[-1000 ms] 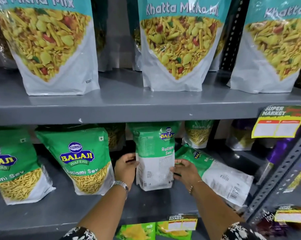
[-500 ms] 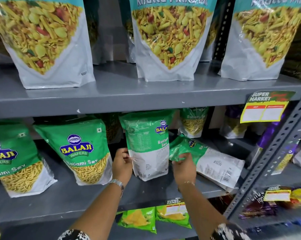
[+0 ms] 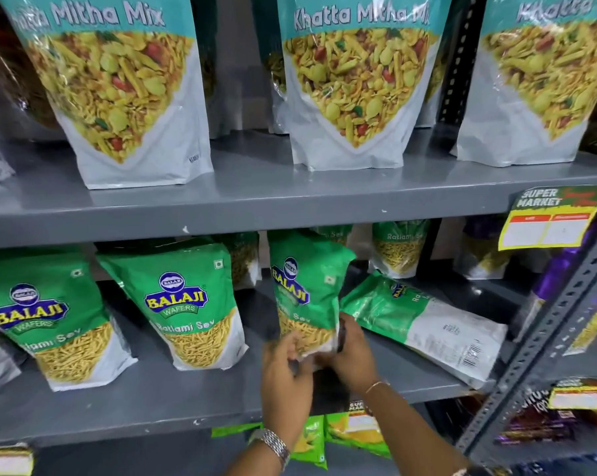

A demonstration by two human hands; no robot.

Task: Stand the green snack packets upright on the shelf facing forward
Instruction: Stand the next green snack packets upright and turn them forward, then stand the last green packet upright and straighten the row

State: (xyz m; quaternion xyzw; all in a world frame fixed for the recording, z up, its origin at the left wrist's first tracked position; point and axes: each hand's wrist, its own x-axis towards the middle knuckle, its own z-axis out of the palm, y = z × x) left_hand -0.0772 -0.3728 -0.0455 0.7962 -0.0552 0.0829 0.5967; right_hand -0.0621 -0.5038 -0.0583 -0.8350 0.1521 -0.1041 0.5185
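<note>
**Green packet held upright at its base on the middle shelf**

A green snack packet (image 3: 305, 290) was gripped at its lower edge by both hands, its printed front turned forward and its body upright, with a slight twist to one side. The left hand (image 3: 285, 376) was closed on the bottom left corner, and the right hand (image 3: 353, 355) was closed on the bottom right corner; the fingers (image 3: 292, 341) of the left hand were blurred by motion, so exact finger placement could not be made out. A metal watch (image 3: 273, 444) was worn on the left wrist and a thin bangle (image 3: 376, 386) on the right.

The packet's base was set at or just above the grey shelf (image 3: 153, 400); whether it touched the surface could not be told, since the hands hid it. Just beside the right-hand fingers, a second green packet (image 3: 420, 324) was lying flat on the shelf with its back panel and barcode facing up. To the left of the left-hand fingers, a standing green packet (image 3: 187, 304) was seen front-forward, leaning slightly, and a further one (image 3: 46, 324) was placed beyond it near the picture's edge. Behind the held packet, more green packets (image 3: 398, 245) were stood at the back of the shelf.

Above the fingers, on the upper shelf (image 3: 256, 204), large teal-and-white pouches (image 3: 355, 84) were stood in a row. A yellow price tag (image 3: 551, 221) was hung from that shelf's edge, up and to the right of the fingers.
</note>
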